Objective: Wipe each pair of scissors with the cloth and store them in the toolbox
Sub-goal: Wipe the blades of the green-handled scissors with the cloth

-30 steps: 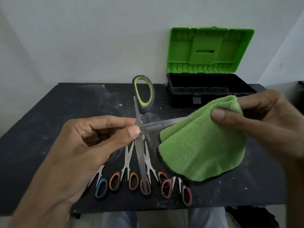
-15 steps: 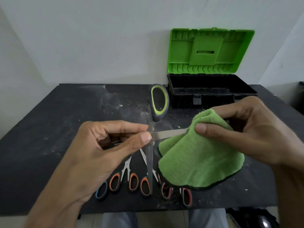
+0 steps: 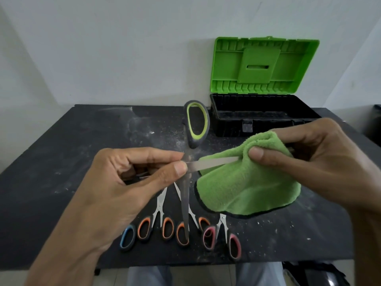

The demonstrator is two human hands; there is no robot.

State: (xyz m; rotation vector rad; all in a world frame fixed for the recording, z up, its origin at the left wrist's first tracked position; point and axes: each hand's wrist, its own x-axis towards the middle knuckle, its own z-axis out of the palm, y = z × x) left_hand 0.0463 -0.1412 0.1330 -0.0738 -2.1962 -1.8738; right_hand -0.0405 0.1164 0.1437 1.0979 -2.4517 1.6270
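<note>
Dusty black tabletop (image 3: 61,162) carries, at its near edge, a row of small steel scissors with blue, orange and pink handle loops (image 3: 165,226). Above them the left hand (image 3: 123,182) pinches the large grey-and-lime-handled scissors (image 3: 192,142) at the pivot, blades spread wide. One blade runs right into the green microfibre cloth (image 3: 247,186), which the right hand (image 3: 319,162) pinches around it. Behind, the black plastic toolbox (image 3: 263,120) stands open, its green lid (image 3: 261,65) upright against the white wall (image 3: 103,48).

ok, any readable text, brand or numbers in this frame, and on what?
No readable text.
Held scissors: any blade stamp is too blurred to read.
Toolbox: plain moulded plastic, no label visible.
Cloth, small scissors on the table: none.
</note>
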